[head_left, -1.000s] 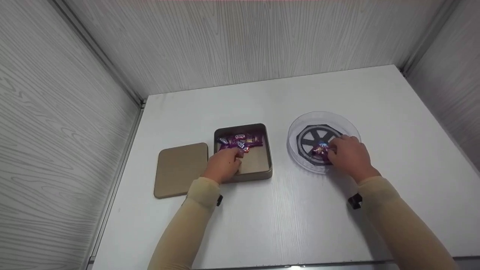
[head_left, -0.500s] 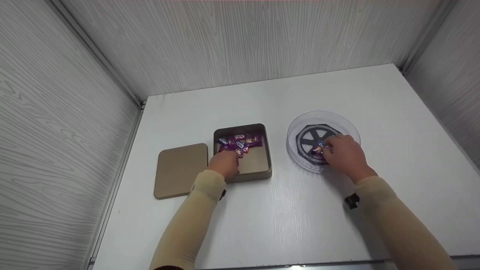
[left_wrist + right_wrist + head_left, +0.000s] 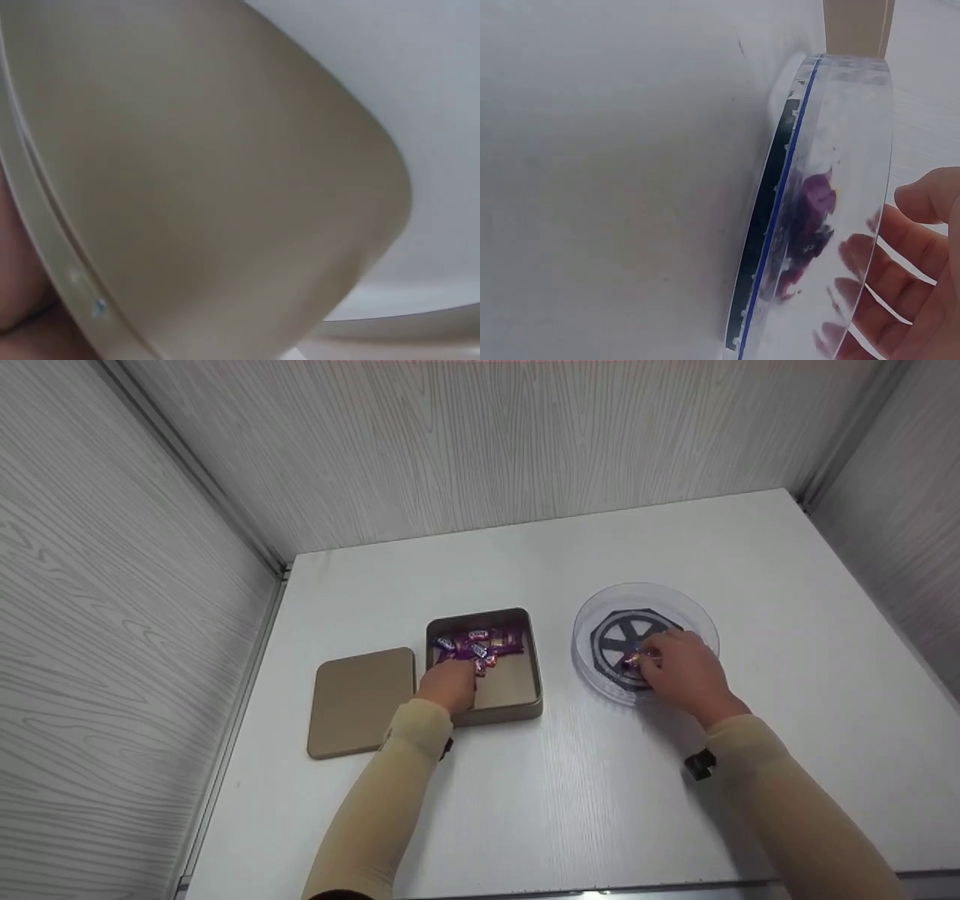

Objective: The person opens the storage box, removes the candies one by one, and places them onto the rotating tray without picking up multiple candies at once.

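A square gold tin holds several purple-wrapped candies, mostly along its far side. My left hand reaches over the tin's near-left corner, beside the closest candies. Its fingertips are hidden in the head view, and the left wrist view shows only part of it behind the tin's wall. Over the clear round dish is my right hand. In the right wrist view its thumb and fingers stand spread at the dish's rim, apart from a purple-wrapped candy clump inside.
The tin's gold lid lies flat just left of the tin. A dark wheel-like pattern shows at the dish's bottom. Wood-grain panels enclose the white table at the back and both sides.
The left hand has dipped lower into the tin and turned slightly. My right hand has shifted a little left over the dish, covering more of the candy there.
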The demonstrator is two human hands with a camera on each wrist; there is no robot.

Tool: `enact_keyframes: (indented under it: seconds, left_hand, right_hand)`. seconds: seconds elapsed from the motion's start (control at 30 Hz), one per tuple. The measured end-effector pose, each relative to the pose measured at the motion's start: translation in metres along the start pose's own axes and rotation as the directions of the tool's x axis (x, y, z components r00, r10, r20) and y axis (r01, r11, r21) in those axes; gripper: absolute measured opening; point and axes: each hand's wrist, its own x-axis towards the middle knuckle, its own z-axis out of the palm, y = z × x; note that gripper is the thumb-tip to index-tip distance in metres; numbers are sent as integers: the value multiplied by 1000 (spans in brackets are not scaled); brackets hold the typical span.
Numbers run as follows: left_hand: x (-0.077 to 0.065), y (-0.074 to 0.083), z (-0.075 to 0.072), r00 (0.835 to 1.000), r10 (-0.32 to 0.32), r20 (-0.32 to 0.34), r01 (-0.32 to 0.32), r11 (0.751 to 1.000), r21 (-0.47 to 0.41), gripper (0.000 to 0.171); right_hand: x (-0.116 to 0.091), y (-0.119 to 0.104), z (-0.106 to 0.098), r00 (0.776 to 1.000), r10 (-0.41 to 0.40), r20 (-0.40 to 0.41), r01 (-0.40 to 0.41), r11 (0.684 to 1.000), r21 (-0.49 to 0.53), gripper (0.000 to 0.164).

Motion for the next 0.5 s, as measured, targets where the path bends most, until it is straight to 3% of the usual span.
enact_keyframes:
  seconds: [0.27, 0.5]
  left_hand:
    - [0, -1, 2, 998, 5, -57, -10, 995, -96, 8]
    - [-3, 6, -3, 994, -48, -103, 16, 959, -284, 12]
  right_hand:
    - [0, -8, 5, 999, -35, -13, 36, 998, 55, 20]
    - [-1, -25, 7, 998, -59, -4, 59, 994, 91, 21]
